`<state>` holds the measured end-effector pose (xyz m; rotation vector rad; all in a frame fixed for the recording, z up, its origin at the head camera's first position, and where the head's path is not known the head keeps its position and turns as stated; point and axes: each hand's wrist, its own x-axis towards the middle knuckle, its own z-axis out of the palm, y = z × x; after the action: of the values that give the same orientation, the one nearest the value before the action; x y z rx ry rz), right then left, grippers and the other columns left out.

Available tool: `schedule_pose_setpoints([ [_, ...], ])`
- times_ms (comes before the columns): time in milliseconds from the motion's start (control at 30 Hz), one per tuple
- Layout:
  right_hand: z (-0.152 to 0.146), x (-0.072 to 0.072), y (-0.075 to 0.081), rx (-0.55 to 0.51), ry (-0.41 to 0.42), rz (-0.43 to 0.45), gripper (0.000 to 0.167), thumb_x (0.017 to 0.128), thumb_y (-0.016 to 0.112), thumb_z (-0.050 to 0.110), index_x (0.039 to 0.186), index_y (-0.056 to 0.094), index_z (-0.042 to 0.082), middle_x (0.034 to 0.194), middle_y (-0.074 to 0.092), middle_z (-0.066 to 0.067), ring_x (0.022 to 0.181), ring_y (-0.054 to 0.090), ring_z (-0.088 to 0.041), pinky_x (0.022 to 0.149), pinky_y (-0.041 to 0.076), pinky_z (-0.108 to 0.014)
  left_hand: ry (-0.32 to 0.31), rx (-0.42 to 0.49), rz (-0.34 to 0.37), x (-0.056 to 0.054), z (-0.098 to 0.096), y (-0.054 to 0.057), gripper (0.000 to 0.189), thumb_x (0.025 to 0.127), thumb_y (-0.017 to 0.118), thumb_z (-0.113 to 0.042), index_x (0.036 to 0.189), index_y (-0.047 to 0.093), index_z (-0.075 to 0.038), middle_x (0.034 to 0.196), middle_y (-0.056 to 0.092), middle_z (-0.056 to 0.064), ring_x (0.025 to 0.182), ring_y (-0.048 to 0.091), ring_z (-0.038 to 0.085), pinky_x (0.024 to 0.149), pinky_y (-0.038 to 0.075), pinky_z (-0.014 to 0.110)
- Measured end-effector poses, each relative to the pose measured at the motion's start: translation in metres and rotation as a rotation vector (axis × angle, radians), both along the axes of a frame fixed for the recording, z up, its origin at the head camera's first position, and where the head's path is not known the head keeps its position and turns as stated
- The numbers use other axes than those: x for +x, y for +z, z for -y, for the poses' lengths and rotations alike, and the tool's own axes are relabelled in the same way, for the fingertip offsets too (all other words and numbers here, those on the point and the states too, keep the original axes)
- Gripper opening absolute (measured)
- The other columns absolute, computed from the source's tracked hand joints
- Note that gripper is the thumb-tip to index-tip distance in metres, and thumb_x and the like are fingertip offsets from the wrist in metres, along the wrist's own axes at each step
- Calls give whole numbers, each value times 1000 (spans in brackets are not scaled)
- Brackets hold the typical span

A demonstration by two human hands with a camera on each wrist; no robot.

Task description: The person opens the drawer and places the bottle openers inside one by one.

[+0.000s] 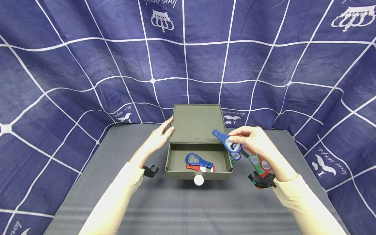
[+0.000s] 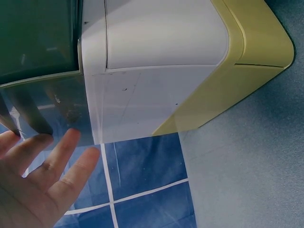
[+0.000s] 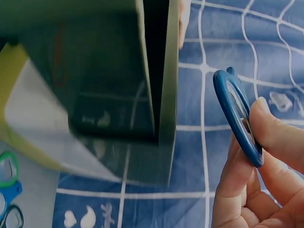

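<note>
A grey-green box stands in the middle with its drawer pulled out. Inside the drawer, a blue bottle opener overlaps a red bottle opener. My right hand pinches another blue bottle opener between thumb and fingers, above the drawer's right side; the right wrist view shows this opener edge-on. With fingers extended, my left hand is at the box's left side. The left wrist view has those fingertips close by the box wall, the hand spread.
Several bottle openers, including a green one and a red one, lie right of the box, partly under my right forearm. A white round knob sticks out from the drawer front. Behind the grey table hangs a blue checked cloth.
</note>
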<state>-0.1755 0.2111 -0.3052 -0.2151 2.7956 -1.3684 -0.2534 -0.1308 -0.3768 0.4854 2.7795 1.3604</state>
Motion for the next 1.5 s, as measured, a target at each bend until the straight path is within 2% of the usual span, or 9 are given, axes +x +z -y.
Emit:
schedule_pose_setpoints([
  [133,17,-3,-6,-11,53,14,24,84,79,22,102,77,6,82,75,2,69,60,-2,63,48,-19,-1,2,-4,-1,0,-1,55,105,47,-31,156,31,-16,153,41,18,140,43,32,120,30,44],
  [333,42,-2,-18,36,129,-11,17,82,80,19,95,78,8,84,77,-2,73,63,-5,67,51,-21,-6,7,-1,-2,0,-4,55,105,47,-30,156,31,-14,154,40,18,140,43,33,119,31,44],
  [567,60,5,-31,122,146,-16,9,79,82,20,86,79,16,78,76,4,71,63,-3,65,49,-22,-10,18,6,-1,-1,-3,55,105,47,-31,156,31,-15,154,40,18,139,44,33,119,32,44],
  [833,71,10,-40,167,189,-27,6,79,81,15,83,78,16,75,75,7,68,61,-2,65,49,-24,-10,17,-1,-1,-2,-3,55,105,47,-31,156,31,-15,154,40,17,140,43,32,119,31,43],
  [1167,81,11,-51,277,165,-174,9,75,83,11,75,74,11,65,69,5,58,55,-1,54,46,-19,-2,6,-7,-2,-1,-3,55,105,46,-30,156,31,-14,154,40,18,141,42,32,120,30,44],
  [1333,85,11,-54,368,150,-216,10,75,84,12,77,74,12,71,71,4,64,60,-5,60,50,-24,1,-2,-9,-1,-1,-2,55,105,46,-31,156,31,-15,154,40,17,142,40,32,120,30,45],
  [1500,86,13,-55,393,150,-226,10,77,82,9,83,75,8,79,73,-2,72,67,-13,68,55,-32,-1,-12,-5,0,0,-1,55,106,46,-33,156,30,-17,154,40,16,141,42,32,119,30,46],
])
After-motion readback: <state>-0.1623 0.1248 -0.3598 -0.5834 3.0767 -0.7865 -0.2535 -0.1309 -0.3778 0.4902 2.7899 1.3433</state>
